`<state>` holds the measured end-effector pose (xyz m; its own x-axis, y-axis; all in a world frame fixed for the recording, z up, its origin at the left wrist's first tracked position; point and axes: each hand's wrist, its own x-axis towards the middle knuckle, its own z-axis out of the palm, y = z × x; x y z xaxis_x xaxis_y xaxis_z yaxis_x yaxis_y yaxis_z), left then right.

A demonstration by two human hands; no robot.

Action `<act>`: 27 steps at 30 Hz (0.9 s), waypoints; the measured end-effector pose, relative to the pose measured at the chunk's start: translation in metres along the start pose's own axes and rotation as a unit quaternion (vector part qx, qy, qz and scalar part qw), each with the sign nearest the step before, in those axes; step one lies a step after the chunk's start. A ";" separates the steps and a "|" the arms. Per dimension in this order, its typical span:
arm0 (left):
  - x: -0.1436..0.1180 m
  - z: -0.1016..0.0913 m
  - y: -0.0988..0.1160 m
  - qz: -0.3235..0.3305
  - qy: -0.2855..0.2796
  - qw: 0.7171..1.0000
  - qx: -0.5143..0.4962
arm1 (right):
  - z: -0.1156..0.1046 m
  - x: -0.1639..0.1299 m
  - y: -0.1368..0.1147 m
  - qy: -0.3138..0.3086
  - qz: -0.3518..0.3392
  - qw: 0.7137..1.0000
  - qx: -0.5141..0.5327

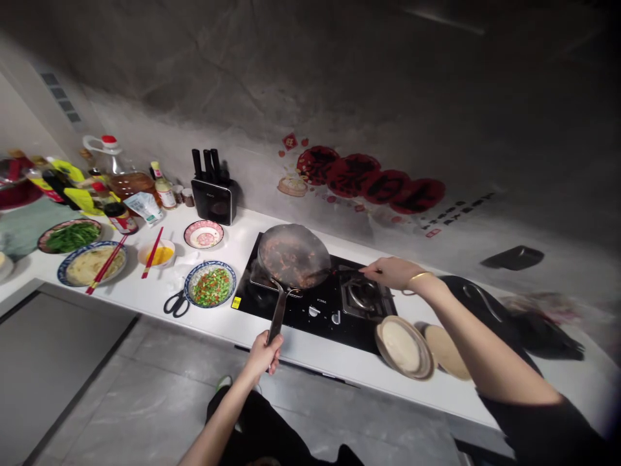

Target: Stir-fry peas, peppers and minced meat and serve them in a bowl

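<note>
While the fingers of the left hand (266,353) are wrapped tightly around its long handle (278,315), a frying pan (294,252) of browned, steaming food sits just ahead of them, over the left side of a black gas hob (297,319). The right hand (395,273) is above the hob's right burner (361,294), its fingers drawn together; whether they pinch anything cannot be told. Nearer the person than those right fingers, a beige bowl (427,355) stands at the hob's edge, a round tan dish (446,349) just beside it. Left of the left fingers and farther off, a blue-rimmed plate (187,287) of chopped green and orange vegetables stands on the white counter (140,295), black-handled scissors (180,296) near it. Beyond that plate are a pink-rimmed dish (187,234) and a black knife block (212,202). Farther left from the same fingers come a small bowl (143,254) of yellow liquid, red chopsticks (153,251) across it, and an oil jug (130,186) behind.
</note>
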<state>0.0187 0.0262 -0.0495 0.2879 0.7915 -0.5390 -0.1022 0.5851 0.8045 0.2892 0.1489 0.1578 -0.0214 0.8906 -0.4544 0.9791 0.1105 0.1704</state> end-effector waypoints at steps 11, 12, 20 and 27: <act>0.001 0.000 -0.001 0.004 0.004 1.000 0.009 | 0.041 0.070 -0.085 0.113 0.003 0.990 0.085; 0.001 0.000 -0.001 0.005 0.004 1.000 0.008 | 0.039 0.071 -0.088 0.110 -0.009 0.990 0.088; 0.001 0.000 -0.002 0.003 -0.002 1.000 -0.009 | 0.008 0.004 -0.038 0.043 -0.009 0.999 0.002; 0.001 0.001 -0.003 0.007 0.004 1.000 -0.008 | 0.030 0.033 -0.072 0.093 0.006 0.996 -0.006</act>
<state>0.0200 0.0249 -0.0521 0.2791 0.8010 -0.5296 -0.1208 0.5765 0.8081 0.2236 0.1573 0.1042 -0.0485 0.9580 -0.2828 0.9771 0.1042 0.1853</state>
